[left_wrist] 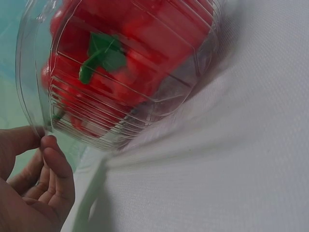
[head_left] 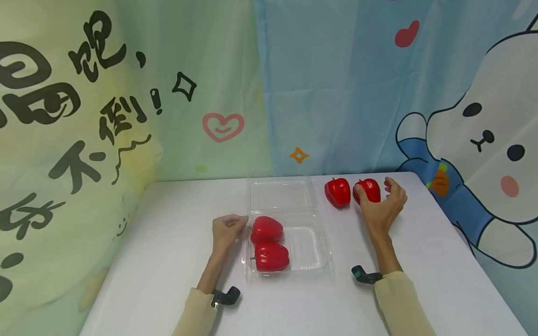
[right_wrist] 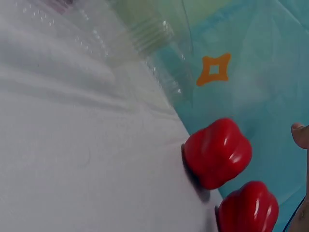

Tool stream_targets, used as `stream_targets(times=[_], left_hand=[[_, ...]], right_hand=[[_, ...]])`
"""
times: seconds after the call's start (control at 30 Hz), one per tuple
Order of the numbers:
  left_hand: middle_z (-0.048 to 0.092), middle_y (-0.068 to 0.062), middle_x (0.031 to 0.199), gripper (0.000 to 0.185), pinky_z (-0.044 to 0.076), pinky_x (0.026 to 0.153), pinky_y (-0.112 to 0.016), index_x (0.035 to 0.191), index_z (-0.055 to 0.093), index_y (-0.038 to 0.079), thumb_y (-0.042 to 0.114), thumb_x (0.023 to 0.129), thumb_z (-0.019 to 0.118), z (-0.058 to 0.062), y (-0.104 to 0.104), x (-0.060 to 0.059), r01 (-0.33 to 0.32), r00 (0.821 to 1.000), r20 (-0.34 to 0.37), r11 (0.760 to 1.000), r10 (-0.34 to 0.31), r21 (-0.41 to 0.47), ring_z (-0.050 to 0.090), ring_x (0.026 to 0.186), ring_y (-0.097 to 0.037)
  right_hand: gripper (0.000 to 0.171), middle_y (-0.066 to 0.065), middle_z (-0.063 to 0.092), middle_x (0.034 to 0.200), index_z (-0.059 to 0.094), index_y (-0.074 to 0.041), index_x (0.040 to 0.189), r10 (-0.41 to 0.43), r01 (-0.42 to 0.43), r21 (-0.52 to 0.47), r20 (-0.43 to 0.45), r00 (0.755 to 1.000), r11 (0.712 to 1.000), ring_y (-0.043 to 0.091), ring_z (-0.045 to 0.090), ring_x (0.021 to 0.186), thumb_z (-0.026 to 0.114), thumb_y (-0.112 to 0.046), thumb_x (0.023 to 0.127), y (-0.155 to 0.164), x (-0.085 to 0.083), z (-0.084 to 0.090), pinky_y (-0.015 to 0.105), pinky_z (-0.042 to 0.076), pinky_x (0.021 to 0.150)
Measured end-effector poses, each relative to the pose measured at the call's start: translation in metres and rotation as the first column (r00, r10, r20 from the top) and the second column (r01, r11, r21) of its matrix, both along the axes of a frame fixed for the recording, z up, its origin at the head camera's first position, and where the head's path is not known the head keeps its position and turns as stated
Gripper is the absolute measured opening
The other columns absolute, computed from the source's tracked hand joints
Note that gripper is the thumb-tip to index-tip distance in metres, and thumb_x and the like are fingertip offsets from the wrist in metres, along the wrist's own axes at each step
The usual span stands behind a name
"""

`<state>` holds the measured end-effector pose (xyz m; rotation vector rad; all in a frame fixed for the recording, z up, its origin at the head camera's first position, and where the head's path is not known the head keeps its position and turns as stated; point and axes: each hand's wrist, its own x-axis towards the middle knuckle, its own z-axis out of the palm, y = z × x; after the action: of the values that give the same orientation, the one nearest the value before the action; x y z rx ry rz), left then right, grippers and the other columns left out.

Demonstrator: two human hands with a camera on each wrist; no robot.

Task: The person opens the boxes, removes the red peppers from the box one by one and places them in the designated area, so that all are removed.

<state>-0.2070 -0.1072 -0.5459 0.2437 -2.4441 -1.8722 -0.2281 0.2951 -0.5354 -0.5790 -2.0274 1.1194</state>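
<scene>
Although the head view shows both hands whole, the right wrist view cuts the right hand (head_left: 383, 205) down to one fingertip at the picture's edge, and the left wrist view is blurred over the peppers. The right hand curls around the rightmost red bell pepper (head_left: 367, 190) at the far right of the white surface (head_left: 176, 242); how firmly the fingers press I cannot tell. Just beside it stands another loose pepper (head_left: 337, 192), glossy, with its green stem up. The left hand (head_left: 227, 229) pinches the left rim of the clear plastic clamshell box (head_left: 311, 247) between thumb and curled fingers. The box lies near the middle of the surface, its lid (head_left: 279, 195) open toward the far side. In its left half lie two peppers (head_left: 269, 243), on their sides, long axes across the box, stems pointing left toward the hand.
</scene>
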Motion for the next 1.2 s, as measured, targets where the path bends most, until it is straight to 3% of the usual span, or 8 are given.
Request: stream_targets(times=[0.23, 0.47, 0.63, 0.73, 0.87, 1.0, 1.1, 1.2], left_hand=[[0.083, -0.015, 0.086, 0.02, 0.055, 0.064, -0.022, 0.096, 0.081, 0.0, 0.02, 0.098, 0.08, 0.0, 0.001, 0.0, -0.004, 1.0, -0.002, 1.0, 0.004, -0.004, 0.07, 0.069, -0.009], [0.083, -0.015, 0.088, 0.02, 0.055, 0.064, -0.022, 0.097, 0.081, 0.001, 0.021, 0.098, 0.08, 0.0, 0.0, 0.0, -0.005, 1.0, 0.005, 1.0, 0.005, -0.01, 0.071, 0.069, -0.008], [0.083, -0.016, 0.087, 0.02, 0.055, 0.064, -0.022, 0.096, 0.082, 0.0, 0.02, 0.098, 0.08, 0.0, 0.0, -0.001, -0.002, 1.0, -0.006, 1.0, 0.002, -0.016, 0.071, 0.069, -0.009], [0.082, -0.016, 0.086, 0.02, 0.055, 0.064, -0.021, 0.096, 0.081, 0.0, 0.02, 0.098, 0.08, 0.0, 0.0, -0.001, -0.001, 1.0, -0.012, 1.0, 0.001, -0.015, 0.07, 0.068, -0.009], [0.082, -0.016, 0.085, 0.021, 0.055, 0.064, -0.021, 0.096, 0.081, 0.0, 0.02, 0.098, 0.08, 0.0, 0.0, -0.001, 0.0, 1.0, -0.018, 1.0, 0.0, -0.009, 0.07, 0.068, -0.01], [0.082, -0.016, 0.084, 0.021, 0.055, 0.064, -0.021, 0.096, 0.081, 0.0, 0.021, 0.098, 0.08, 0.0, 0.001, -0.001, 0.003, 1.0, -0.016, 1.0, -0.003, -0.009, 0.07, 0.068, -0.009], [0.082, -0.015, 0.084, 0.021, 0.055, 0.063, -0.021, 0.096, 0.081, 0.0, 0.021, 0.098, 0.08, -0.001, 0.0, -0.001, 0.003, 1.0, -0.01, 1.0, -0.003, -0.004, 0.07, 0.069, -0.009], [0.081, -0.015, 0.082, 0.021, 0.054, 0.062, -0.022, 0.095, 0.081, 0.0, 0.02, 0.097, 0.081, 0.0, 0.0, -0.001, 0.003, 1.0, -0.004, 1.0, -0.003, 0.009, 0.069, 0.068, -0.009]], right_hand=[[0.078, 0.016, 0.058, 0.155, 0.055, -0.006, 0.153, 0.197, -0.192, 0.078, -0.059, 0.979, 0.978, 0.031, 0.051, 0.145, 0.092, -0.021, 0.086, -0.015, 0.012, 0.014, 0.069, 0.054, 0.11], [0.082, 0.016, 0.062, 0.154, 0.057, -0.008, 0.154, 0.408, -0.402, 0.123, -0.023, 0.913, 0.907, 0.033, 0.055, 0.144, 0.095, -0.016, 0.081, -0.028, 0.019, 0.022, 0.072, 0.053, 0.109], [0.087, 0.01, 0.063, 0.154, 0.057, -0.015, 0.155, 0.495, -0.495, 0.161, 0.045, 0.868, 0.854, 0.027, 0.059, 0.138, 0.098, -0.015, 0.078, -0.034, 0.025, 0.029, 0.052, 0.057, 0.111], [0.086, 0.009, 0.065, 0.154, 0.059, -0.015, 0.155, 0.539, -0.538, 0.157, 0.043, 0.841, 0.828, 0.026, 0.06, 0.137, 0.098, -0.014, 0.078, -0.039, 0.027, 0.032, 0.049, 0.056, 0.113], [0.084, 0.013, 0.064, 0.155, 0.059, -0.01, 0.154, 0.595, -0.593, 0.129, 0.021, 0.803, 0.795, 0.032, 0.059, 0.14, 0.097, -0.012, 0.079, -0.045, 0.03, 0.033, 0.069, 0.052, 0.112], [0.083, 0.014, 0.064, 0.155, 0.06, -0.009, 0.153, 0.624, -0.622, 0.126, 0.028, 0.781, 0.773, 0.034, 0.058, 0.143, 0.097, -0.011, 0.078, -0.051, 0.033, 0.031, 0.072, 0.051, 0.111], [0.081, 0.009, 0.065, 0.154, 0.061, -0.012, 0.152, 0.642, -0.641, 0.134, 0.042, 0.766, 0.756, 0.029, 0.059, 0.143, 0.097, -0.013, 0.079, -0.057, 0.037, 0.028, 0.065, 0.052, 0.114], [0.08, 0.006, 0.068, 0.152, 0.062, -0.016, 0.152, 0.674, -0.674, 0.138, 0.055, 0.736, 0.725, 0.024, 0.064, 0.136, 0.097, -0.015, 0.08, -0.065, 0.041, 0.024, 0.045, 0.055, 0.116]])
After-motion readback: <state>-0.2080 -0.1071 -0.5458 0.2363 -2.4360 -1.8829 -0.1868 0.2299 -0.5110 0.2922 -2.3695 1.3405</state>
